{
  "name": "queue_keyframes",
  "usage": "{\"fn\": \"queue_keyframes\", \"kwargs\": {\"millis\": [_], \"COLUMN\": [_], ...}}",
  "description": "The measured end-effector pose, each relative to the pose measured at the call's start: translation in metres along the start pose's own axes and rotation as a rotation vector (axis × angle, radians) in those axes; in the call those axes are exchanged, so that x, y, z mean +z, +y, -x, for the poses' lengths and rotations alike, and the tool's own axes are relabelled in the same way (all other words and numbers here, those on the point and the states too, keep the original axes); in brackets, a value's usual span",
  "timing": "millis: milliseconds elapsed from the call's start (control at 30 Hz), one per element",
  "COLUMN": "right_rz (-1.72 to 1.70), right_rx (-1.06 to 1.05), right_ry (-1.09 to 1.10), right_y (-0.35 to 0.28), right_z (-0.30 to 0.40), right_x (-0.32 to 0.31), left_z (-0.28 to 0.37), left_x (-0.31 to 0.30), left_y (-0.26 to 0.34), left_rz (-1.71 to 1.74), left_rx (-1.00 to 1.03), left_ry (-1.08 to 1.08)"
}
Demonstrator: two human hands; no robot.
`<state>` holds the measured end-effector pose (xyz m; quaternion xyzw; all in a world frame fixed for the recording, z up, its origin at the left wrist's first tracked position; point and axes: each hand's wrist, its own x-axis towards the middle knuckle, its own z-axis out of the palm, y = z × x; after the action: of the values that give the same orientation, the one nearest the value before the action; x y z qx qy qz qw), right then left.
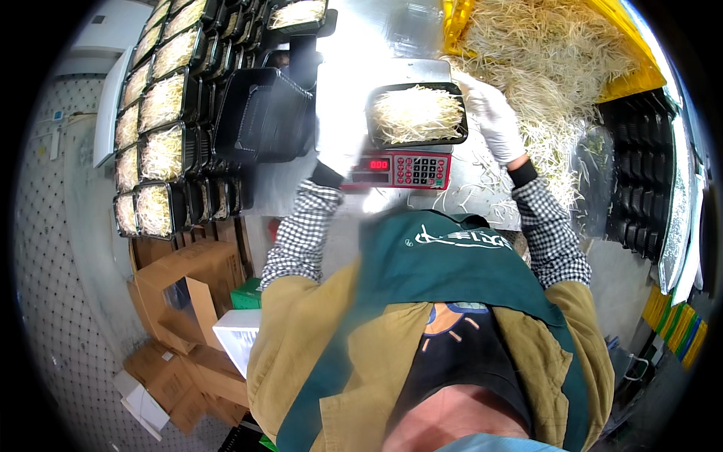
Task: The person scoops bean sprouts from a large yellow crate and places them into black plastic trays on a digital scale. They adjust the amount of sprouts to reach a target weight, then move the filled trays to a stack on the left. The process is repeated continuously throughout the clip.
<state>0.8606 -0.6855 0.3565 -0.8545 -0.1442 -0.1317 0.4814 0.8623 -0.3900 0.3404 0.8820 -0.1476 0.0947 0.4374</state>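
A black plastic tray of bean sprouts (418,116) is over the platform of a red digital scale (404,169), whose display shows lit digits. My right hand (494,121), in a white glove, is at the tray's right rim with its fingers curled along the edge. On the tray's left side is my left hand (342,135), also gloved in white. Strong glare washes out its fingers, so its hold is unclear. Left of that hand lies an empty black tray (262,116), partly blurred. To the right of my right hand spreads a heap of loose bean sprouts (542,118).
Stacked, filled trays (164,101) line the table's left side; another filled tray (297,14) sits at the back. A yellow crate (632,85) at the back right spills sprouts. Nested black trays (638,169) stand far right. Cardboard boxes (186,294) lie below left.
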Motion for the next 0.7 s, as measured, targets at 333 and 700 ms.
{"fn": "queue_keyframes", "kwargs": {"millis": [333,700], "right_rz": [0.323,0.145], "right_rx": [-0.135,0.057], "right_ry": [-0.228,-0.24], "right_y": [0.018,0.025], "right_z": [0.003,0.005], "right_x": [0.009,0.015], "left_z": [-0.021,-0.021], "left_x": [0.036,0.094], "left_y": [0.003,0.012], "left_rz": [-0.338,-0.382], "left_rx": [0.174,0.15], "left_ry": [0.055,-0.258]}}
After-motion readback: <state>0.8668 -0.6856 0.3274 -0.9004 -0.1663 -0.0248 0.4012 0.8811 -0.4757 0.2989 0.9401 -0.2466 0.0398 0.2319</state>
